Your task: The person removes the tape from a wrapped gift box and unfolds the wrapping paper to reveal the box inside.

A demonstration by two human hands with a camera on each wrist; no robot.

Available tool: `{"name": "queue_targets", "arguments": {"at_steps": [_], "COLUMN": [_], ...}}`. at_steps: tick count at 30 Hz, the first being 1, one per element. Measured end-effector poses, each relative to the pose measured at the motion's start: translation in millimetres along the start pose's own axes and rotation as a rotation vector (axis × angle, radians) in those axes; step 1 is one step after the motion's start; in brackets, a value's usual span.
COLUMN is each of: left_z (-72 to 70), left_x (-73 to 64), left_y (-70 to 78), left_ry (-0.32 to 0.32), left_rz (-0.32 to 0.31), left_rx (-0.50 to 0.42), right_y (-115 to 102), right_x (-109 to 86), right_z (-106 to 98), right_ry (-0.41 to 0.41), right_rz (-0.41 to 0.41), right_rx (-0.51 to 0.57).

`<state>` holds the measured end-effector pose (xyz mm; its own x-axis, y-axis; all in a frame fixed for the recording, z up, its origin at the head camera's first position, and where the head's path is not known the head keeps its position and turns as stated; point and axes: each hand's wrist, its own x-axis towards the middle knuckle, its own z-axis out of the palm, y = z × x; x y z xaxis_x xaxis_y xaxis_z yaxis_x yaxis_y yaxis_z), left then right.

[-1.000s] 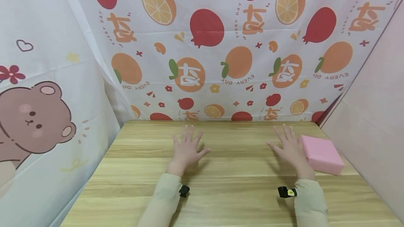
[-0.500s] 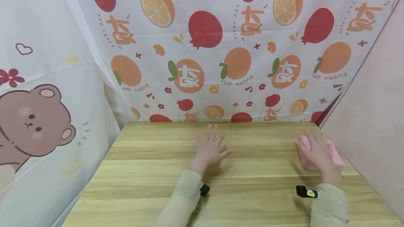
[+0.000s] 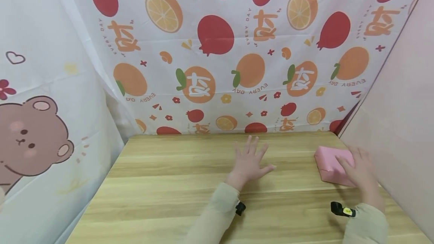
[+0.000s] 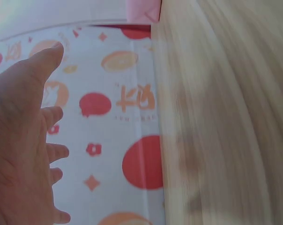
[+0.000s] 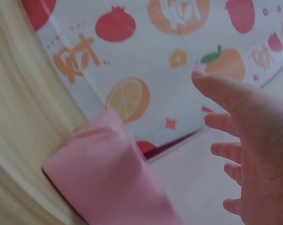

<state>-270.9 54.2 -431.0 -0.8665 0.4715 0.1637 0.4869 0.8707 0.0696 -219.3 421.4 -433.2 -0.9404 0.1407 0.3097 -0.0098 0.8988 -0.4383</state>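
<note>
The pink box [image 3: 328, 165] sits near the right edge of the table [image 3: 156, 195]. The right hand [image 3: 362, 170] hovers by it, the left hand [image 3: 249, 164] well apart, both spread and gripping nothing. This looks like reaching; a hold needs curled fingers.

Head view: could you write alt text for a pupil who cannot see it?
A person's right hand partly hides a pink box on the right side of a wooden table. The left hand, fingers spread, is nearer the middle. Behind hangs a white fruit-patterned cloth.
</note>
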Motion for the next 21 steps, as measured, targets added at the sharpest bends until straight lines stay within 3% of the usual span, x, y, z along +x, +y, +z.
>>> {"name": "queue_targets", "arguments": {"at_steps": [12, 21], "left_z": [10.3, 15.7], "left_x": [17.9, 35.5], "left_y": [57.5, 90.2], "left_ry": [0.01, 0.012], "left_rz": [0.113, 0.17], "left_rx": [0.003, -0.003], "right_y": [34, 56], "right_x": [-13.8, -14.5], "right_z": [-1, 3], "right_ry": [-0.073, -0.118], "right_rz": [0.072, 0.1], "right_rx": [-0.007, -0.034]}}
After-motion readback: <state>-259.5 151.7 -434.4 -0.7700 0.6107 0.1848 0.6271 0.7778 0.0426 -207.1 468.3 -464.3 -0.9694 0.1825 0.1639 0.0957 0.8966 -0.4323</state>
